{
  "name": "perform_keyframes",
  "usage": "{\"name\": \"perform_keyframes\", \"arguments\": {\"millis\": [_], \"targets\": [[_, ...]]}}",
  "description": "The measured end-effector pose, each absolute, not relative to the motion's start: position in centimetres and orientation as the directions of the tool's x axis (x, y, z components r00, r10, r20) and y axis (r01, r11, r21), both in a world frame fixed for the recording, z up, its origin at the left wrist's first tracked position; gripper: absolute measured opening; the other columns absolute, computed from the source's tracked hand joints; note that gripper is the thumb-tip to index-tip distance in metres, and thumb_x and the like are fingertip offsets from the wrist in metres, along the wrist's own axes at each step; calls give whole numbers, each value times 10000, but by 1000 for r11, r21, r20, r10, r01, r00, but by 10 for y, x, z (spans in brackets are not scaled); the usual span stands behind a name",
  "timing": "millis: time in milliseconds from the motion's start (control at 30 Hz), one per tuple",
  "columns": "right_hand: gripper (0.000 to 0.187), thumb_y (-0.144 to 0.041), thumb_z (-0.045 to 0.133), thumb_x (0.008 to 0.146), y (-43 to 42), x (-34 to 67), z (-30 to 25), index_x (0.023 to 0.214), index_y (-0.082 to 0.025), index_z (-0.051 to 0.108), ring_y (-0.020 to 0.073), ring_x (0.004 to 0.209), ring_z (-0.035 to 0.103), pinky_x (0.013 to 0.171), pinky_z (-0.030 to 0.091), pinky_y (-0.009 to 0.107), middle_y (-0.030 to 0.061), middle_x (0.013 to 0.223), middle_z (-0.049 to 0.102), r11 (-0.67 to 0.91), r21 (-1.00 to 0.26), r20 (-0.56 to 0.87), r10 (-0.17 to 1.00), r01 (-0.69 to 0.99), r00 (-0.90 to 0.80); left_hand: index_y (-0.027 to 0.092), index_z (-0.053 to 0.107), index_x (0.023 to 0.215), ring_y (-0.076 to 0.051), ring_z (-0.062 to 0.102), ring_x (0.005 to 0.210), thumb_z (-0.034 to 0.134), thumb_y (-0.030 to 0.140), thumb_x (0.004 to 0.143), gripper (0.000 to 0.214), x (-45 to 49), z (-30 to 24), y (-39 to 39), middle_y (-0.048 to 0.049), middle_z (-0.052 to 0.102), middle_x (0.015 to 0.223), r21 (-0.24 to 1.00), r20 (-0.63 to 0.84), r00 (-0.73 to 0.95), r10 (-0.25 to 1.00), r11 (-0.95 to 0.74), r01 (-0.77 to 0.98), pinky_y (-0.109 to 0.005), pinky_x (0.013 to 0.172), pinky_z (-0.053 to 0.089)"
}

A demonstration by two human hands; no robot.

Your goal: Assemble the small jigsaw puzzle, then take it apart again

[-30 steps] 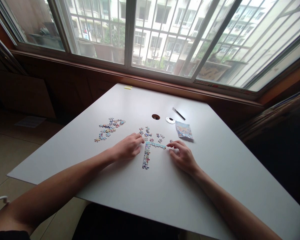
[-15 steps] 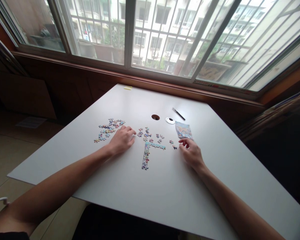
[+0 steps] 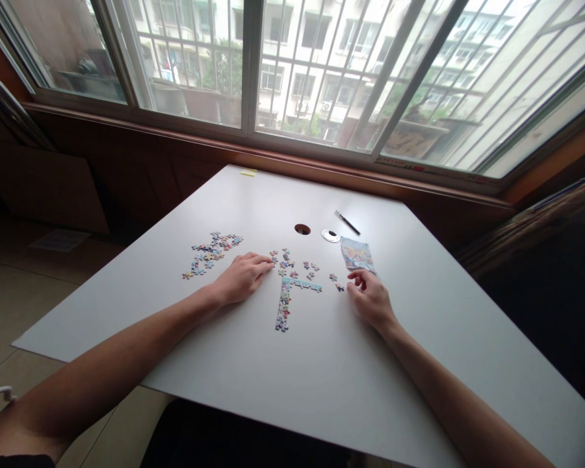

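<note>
My left hand (image 3: pixel 244 277) rests on the table with its fingers stretched to the right. Its fingertips reach the left edge of a loose group of jigsaw pieces (image 3: pixel 285 260), at or touching one piece. My right hand (image 3: pixel 370 298) lies loosely curled with a gap between thumb and fingers, and nothing shows in it. Two loose pieces (image 3: pixel 337 282) lie just left of it. A picture sheet (image 3: pixel 357 253) is beyond its knuckles. Between my hands, joined jigsaw pieces (image 3: pixel 283 304) form a corner: a column with a row running right from its top.
A larger heap of jigsaw pieces (image 3: pixel 207 252) lies left of my left hand. Farther back on the white table (image 3: pixel 234 370) are a round hole (image 3: pixel 302 229), a disc-shaped cover (image 3: pixel 330 236), a pen (image 3: pixel 347 223) and a yellow strip (image 3: pixel 248 173). Barred windows stand behind.
My left hand has slid slightly right, its fingers straightening toward the loose group of pieces. My right hand stays almost where it was.
</note>
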State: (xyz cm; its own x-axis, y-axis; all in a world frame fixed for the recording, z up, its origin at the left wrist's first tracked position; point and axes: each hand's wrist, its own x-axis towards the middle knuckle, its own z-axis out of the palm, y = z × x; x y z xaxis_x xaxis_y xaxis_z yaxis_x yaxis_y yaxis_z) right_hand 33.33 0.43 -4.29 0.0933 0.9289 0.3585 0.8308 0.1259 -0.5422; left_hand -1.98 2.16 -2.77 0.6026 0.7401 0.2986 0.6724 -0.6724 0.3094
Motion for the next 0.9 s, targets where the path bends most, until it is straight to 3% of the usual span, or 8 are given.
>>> {"name": "perform_keyframes", "arguments": {"millis": [900], "targets": [[223, -270, 510, 745, 3, 333, -41, 914, -190, 632, 187, 692, 543, 686, 446, 327, 32, 803, 605, 161, -556, 357, 932, 815, 59, 238, 611, 1273, -249, 494, 1261, 408, 200, 992, 349, -19, -25, 20, -59, 594, 1372, 314, 302, 605, 737, -676, 667, -450, 1048, 392]]}}
